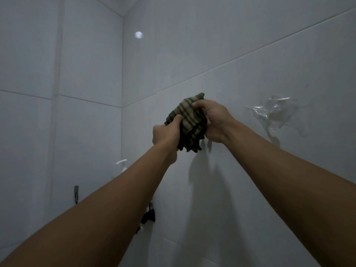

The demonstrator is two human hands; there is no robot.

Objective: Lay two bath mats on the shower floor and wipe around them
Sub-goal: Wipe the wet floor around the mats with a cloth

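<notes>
Cloth: dark green and beige striped fabric bundle [187, 122], bunched, raised before the white tiled wall [231, 54].
Grip: left hand [166, 132] and right hand [213, 120] both clutch it, left lower, right upper.
Mats: none visible; floor out of view.
Progress: cannot tell; laying and wiping unconfirmed.
</notes>
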